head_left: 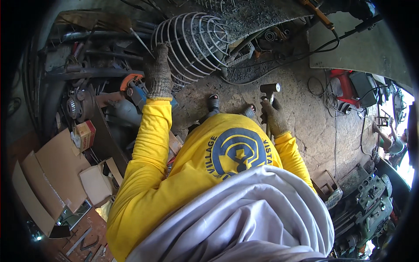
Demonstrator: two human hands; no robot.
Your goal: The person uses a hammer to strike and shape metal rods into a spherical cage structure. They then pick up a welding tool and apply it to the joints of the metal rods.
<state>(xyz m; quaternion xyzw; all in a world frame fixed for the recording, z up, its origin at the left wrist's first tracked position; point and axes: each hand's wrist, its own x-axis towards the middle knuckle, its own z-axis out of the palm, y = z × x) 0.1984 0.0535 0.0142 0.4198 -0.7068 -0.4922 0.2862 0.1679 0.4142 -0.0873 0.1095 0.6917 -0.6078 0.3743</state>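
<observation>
My left hand (159,74), in a knitted work glove, is closed at the near left edge of a dome-shaped metal wire cage (192,48). The glove hides exactly where its fingers meet the wire. Curved bars and hoops make up the cage, which rests against the edge of a littered metal worktop (257,19). Just left of the glove a thin straight rod (142,42) sticks out; its lower end is hidden. My right hand (275,114), also gloved, grips a hammer (270,88) by the handle, with the steel head upward, out over the floor and apart from the cage.
Metal bars (94,74) and an orange-and-blue tool (133,87) crowd the left, above cardboard boxes (59,170). At right a red machine (345,87) trails cables over the concrete floor (305,131). Beyond a green machine (373,201), another person (393,142) is at the far right.
</observation>
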